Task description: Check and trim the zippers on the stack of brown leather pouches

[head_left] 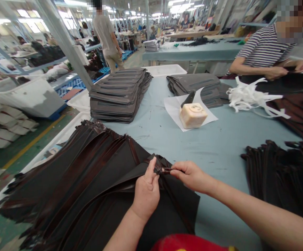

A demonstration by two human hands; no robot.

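Plainly, in the head view, both bare hands meet over a heap of dark, glossy-edged pieces spread across the near left of a table covered in pale blue. The left hand lies on the uppermost of them, a dark panel near the front of the heap, its index finger stretched out and the thumb just beside it — whether it pinches the material I cannot tell. The right hand is closed around a slim tool, gripped between thumb and fingers, its tip reaching the panel beside the left thumb.

Beyond the hands, a pale block sits on a white sheet, with a dark pointed object just behind it. A tall stack of grey panels stands at the far left of the table; a lower stack lies behind the block. To the right are a tangle of white strips, some reddish-brown pieces and another dark bundle.

Across the table, a co-worker in a striped shirt handles a small dark item with both hands — well apart from the wearer's own. Farther back, a person in a grey top stands in the aisle.
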